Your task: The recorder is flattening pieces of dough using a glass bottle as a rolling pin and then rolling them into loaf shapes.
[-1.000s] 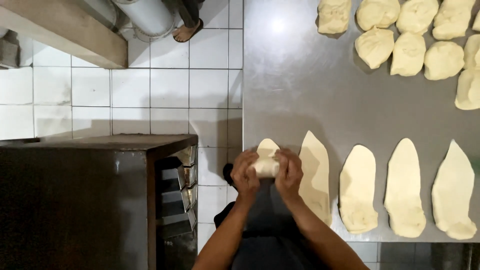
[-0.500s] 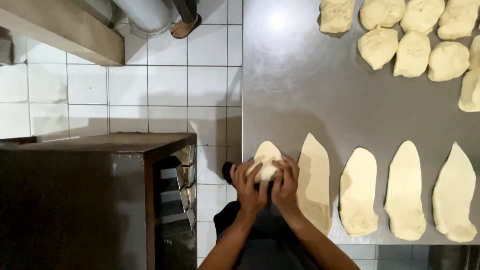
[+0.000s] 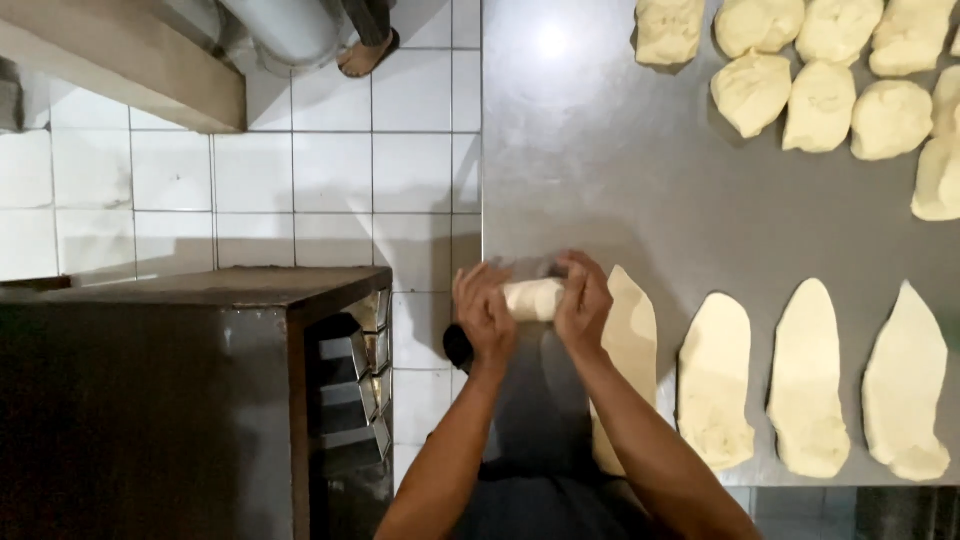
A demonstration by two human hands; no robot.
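While both hands press in from each side, the left hand (image 3: 484, 312) and right hand (image 3: 584, 302) clasp a dough roll (image 3: 532, 299) above the steel worktop (image 3: 600, 190) edge, so it stays tight beside the flat dough pieces (image 3: 806, 380).

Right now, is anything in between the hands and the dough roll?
No. The left hand and the right hand are both touching the dough roll, one at each end, over the metal table. Nothing sits between them. A flat dough piece lies just beside it.
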